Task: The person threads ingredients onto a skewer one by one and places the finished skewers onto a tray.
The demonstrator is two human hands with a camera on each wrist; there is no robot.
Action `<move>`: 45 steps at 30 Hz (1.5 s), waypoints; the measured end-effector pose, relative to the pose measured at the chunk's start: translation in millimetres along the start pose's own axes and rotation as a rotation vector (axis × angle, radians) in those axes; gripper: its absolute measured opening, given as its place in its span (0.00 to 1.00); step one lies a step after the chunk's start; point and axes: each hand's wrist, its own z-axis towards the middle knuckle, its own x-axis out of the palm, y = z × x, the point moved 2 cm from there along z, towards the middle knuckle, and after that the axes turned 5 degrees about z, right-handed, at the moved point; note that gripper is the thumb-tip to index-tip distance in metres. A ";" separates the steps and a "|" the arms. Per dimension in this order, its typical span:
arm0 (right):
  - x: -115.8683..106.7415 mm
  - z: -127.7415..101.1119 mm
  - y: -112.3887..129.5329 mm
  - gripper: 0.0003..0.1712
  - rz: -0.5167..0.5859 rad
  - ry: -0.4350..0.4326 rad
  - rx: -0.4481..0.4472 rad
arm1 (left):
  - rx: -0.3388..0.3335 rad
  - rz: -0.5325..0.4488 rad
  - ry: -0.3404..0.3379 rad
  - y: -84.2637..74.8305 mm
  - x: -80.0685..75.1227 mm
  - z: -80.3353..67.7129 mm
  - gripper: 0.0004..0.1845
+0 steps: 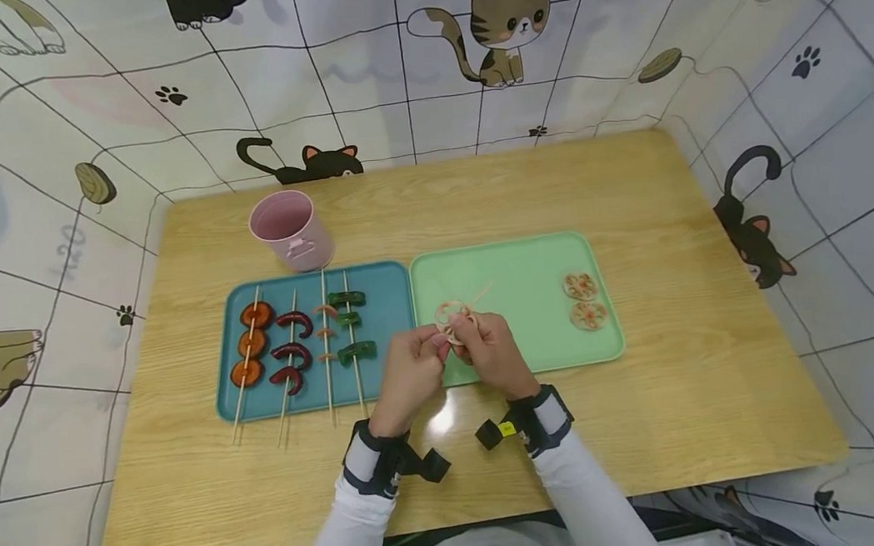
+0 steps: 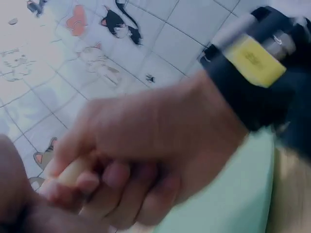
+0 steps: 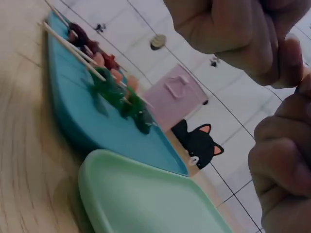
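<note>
**Threading a lotus slice over the green tray**

Holding a thin bamboo skewer (image 1: 478, 296) and a pale lotus root slice (image 1: 451, 315), both hands meet just above the near left corner of the mint-green tray (image 1: 527, 267). The left hand (image 1: 411, 373) has its fingers curled in, fingertips pinching at the slice; the right hand (image 1: 491, 351) is likewise curled tight, gripping the slice and skewer together. The skewer's long axis runs on a diagonal, its free tip pointing away from the person and to the right, out over the green tray's bare floor; the near end is hidden inside the fingers. The slice stands roughly on edge, holed face towards the camera. The wrist views are too blurred to show exactly how the fingers sit.

Two more lotus slices (image 1: 583, 300) lie flat towards the green tray's right edge, one just behind the other. Touching the green tray's left side is a blue tray (image 1: 385, 284) carrying four loaded skewers laid side by side, all running front to back: from farthest to nearest the green tray, orange-brown rounds (image 1: 250, 344), dark red pieces (image 1: 292, 352), small pink pieces (image 1: 325, 333) and green pepper pieces (image 1: 350, 323). Their bare ends overhang the blue tray's near rim. A pink metal cup (image 1: 291, 229) stands upright behind the blue tray, well left of the green one.

Both trays rest on a light wood-grain worktop (image 1: 685, 391). Around it on three sides hangs a white quilted cloth (image 1: 617, 20) printed with cartoon cats and paw prints.
</note>
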 end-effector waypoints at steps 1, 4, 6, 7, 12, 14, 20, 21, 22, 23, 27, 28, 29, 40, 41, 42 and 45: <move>1.8 0.3 -2.2 0.27 0.004 0.016 0.027 | 0.006 0.007 0.010 -0.7 -1.4 2.5 0.18; 2.6 2.6 -7.1 0.28 0.056 -0.013 0.115 | 0.037 0.029 0.052 -2.0 -6.0 8.9 0.19; 1.7 4.8 -9.4 0.29 0.090 -0.037 0.155 | 0.054 0.013 0.086 -0.6 -7.8 12.7 0.18; 1.4 5.3 -10.3 0.29 0.109 -0.040 0.167 | 0.057 -0.004 0.106 0.7 -8.5 13.1 0.18; -0.4 6.7 -11.9 0.28 0.125 -0.017 0.181 | 0.038 -0.082 0.215 11.5 -14.1 9.4 0.19; -2.4 7.8 -11.0 0.28 0.120 -0.019 0.172 | 0.028 -0.109 0.254 15.1 -18.2 7.2 0.20; -10.3 10.6 -4.5 0.27 0.077 -0.049 0.140 | 0.039 -0.089 0.274 18.0 -21.8 3.6 0.20; -10.2 10.6 -3.3 0.27 0.058 -0.040 0.132 | 0.041 -0.062 0.244 16.8 -20.8 3.3 0.20; -9.8 10.5 -1.9 0.27 0.038 -0.032 0.120 | 0.049 -0.024 0.206 15.2 -19.2 3.3 0.19; -9.2 10.3 -0.8 0.26 0.016 -0.025 0.104 | 0.048 0.011 0.164 13.5 -17.4 3.0 0.18; -6.8 7.4 4.5 0.27 -0.064 -0.026 0.034 | 0.020 0.123 0.015 5.0 -9.7 0.7 0.20; -6.6 6.4 5.4 0.27 -0.077 -0.033 0.021 | 0.014 0.129 0.000 3.7 -7.8 0.1 0.20; -6.3 5.4 5.4 0.27 -0.098 -0.029 0.013 | 0.005 0.118 -0.006 3.0 -6.4 -0.7 0.20; 7.2 -5.3 -16.4 0.28 0.040 -0.012 0.187 | 0.011 0.042 0.101 6.6 -11.6 8.2 0.18; 7.4 -5.2 -17.5 0.28 0.037 -0.012 0.211 | -0.003 0.012 0.121 8.8 -13.2 8.5 0.18; 7.6 -5.1 -18.1 0.28 0.044 -0.008 0.232 | -0.013 -0.021 0.143 10.8 -14.4 8.5 0.18; 5.8 -3.9 -16.0 0.27 0.041 0.000 0.242 | -0.021 -0.098 0.213 15.0 -16.6 7.2 0.17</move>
